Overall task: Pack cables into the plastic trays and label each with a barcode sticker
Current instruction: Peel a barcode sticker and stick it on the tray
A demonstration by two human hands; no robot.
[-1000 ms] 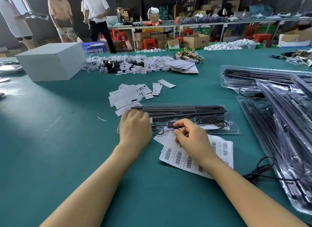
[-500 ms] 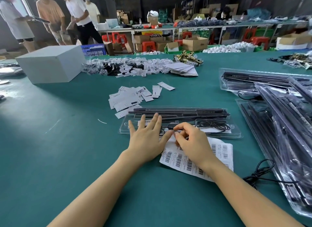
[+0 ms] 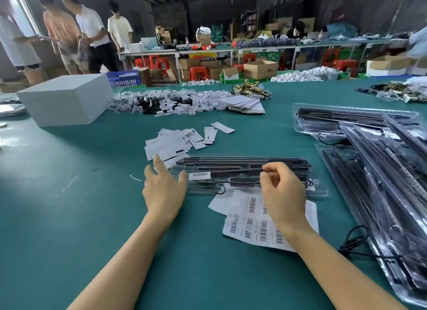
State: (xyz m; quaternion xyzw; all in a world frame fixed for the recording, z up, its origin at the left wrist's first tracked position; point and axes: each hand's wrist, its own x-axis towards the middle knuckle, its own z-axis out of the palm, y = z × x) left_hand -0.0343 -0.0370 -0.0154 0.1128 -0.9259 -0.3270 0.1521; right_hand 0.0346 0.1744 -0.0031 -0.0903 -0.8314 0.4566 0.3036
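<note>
Clear plastic tray (image 3: 245, 171) with black cables sat mid green table (image 3: 69, 217), barcode sticker (image 3: 199, 175) on its left end. Left hand (image 3: 163, 189) spread, empty, at tray's left edge. Right hand (image 3: 283, 194) loosely curled above tray; grip unclear. Barcode sheet (image 3: 251, 226) just beside, paper tags (image 3: 175, 143) behind, stacked trays (image 3: 381, 171) right, white box (image 3: 67, 99) far left. Workshop, people standing at back.

The green desk (image 3: 69, 217) carries a clear tray (image 3: 254, 171), a barcode sheet (image 3: 254, 226), paper tags (image 3: 175, 141), a white box (image 3: 67, 99) and stacked trays (image 3: 381, 171).
</note>
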